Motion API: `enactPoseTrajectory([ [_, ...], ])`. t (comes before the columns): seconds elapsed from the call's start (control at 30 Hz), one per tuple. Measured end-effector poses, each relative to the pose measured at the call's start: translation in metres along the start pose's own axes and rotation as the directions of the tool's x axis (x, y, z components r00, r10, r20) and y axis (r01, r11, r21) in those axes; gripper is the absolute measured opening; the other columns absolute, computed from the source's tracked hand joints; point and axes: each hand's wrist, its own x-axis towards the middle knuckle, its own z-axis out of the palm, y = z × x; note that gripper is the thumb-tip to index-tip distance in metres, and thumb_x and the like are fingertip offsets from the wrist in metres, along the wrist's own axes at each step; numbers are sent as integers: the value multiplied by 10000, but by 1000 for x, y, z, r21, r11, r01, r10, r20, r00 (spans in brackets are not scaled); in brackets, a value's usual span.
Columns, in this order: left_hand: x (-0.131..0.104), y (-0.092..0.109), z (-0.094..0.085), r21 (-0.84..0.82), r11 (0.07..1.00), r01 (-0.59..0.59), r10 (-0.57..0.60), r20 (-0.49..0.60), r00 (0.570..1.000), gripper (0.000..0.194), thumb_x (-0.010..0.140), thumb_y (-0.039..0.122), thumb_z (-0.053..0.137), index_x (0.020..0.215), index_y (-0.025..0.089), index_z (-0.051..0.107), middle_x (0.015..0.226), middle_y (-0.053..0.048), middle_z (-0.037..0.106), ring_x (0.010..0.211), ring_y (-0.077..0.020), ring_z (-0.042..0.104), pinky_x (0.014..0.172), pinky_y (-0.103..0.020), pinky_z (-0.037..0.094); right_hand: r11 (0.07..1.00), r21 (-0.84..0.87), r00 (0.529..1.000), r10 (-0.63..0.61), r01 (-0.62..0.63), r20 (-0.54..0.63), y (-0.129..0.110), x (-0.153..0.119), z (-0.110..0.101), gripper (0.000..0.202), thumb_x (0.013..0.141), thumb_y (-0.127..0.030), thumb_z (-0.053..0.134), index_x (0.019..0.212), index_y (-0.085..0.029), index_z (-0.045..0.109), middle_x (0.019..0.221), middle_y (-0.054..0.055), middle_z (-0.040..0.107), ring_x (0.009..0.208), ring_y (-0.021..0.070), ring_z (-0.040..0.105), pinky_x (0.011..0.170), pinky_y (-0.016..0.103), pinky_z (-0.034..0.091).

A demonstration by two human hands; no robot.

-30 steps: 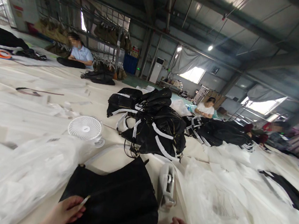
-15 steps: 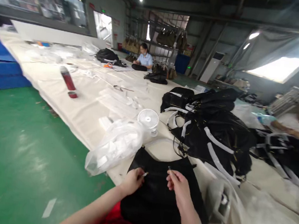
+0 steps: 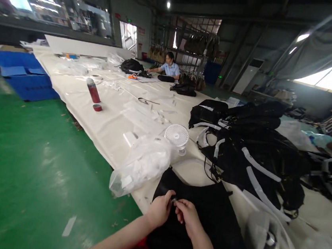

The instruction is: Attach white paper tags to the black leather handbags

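A flat black bag-like piece of fabric (image 3: pixel 214 226) lies at the table's near edge, its top edge curved inward. Over its upper left part my left hand (image 3: pixel 160 208) is closed, thumb and index finger pinched. My right hand (image 3: pixel 188 217) meets it fingertip to fingertip, also pinching. Between the fingertips shows a small light, shiny bit, too small to name. The fingers hide most of it, and I cannot tell whether it is fixed to the fabric.
Left of the fabric lies a clear plastic bag (image 3: pixel 142 163) with white pieces, beside a white fan (image 3: pixel 176 137). Black bags (image 3: pixel 255 154) with white-wrapped handles are heaped at right. A red bottle (image 3: pixel 93 91) is farther left. A person (image 3: pixel 170 69) sits at the far side.
My hands, apart before with a small piece in each, have come together at the fabric's upper left. The view has swung a little to the left.
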Motion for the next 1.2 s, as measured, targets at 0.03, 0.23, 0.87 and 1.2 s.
enactPoseTrajectory([
  [0.03, 0, 2, -1, 7, 1000, -7, 7, 6, 1000, 338, 915, 103, 382, 1232, 202, 441, 923, -54, 701, 875, -199, 674, 740, -283, 458, 1000, -16, 1000, 10, -10, 4, 0, 1, 0, 346, 660, -481, 655, 754, -149, 630, 506, -40, 562, 345, 57, 422, 357, 196, 201],
  [0.23, 2, 8, -8, -129, 980, 154, -153, 23, 988, 177, 893, 136, 438, 988, 178, 581, 931, -93, 687, 914, -231, 656, 802, -325, 461, 995, -81, 998, 59, -58, 18, -3, 1, 2, 264, 703, -413, 653, 713, -151, 621, 536, -20, 597, 365, 60, 454, 361, 187, 241],
  [0.87, -4, 12, 4, -758, 542, 364, -351, 190, 917, 165, 772, 310, 593, 840, 171, 535, 563, 43, 585, 427, -86, 507, 440, -205, 406, 984, -167, 997, 67, -60, 41, 2, -8, 8, 238, 826, -310, 569, 642, -163, 603, 557, -11, 625, 440, 76, 530, 430, 187, 360],
  [1.2, -12, 11, 14, -578, 795, 183, -232, -11, 973, 114, 880, 258, 459, 917, 190, 543, 628, 30, 589, 485, -112, 560, 479, -221, 441, 972, -208, 986, 81, -110, -143, 6, -2, 12, 317, 768, -318, 626, 492, -196, 528, 366, -40, 477, 271, 79, 388, 299, 219, 190],
])
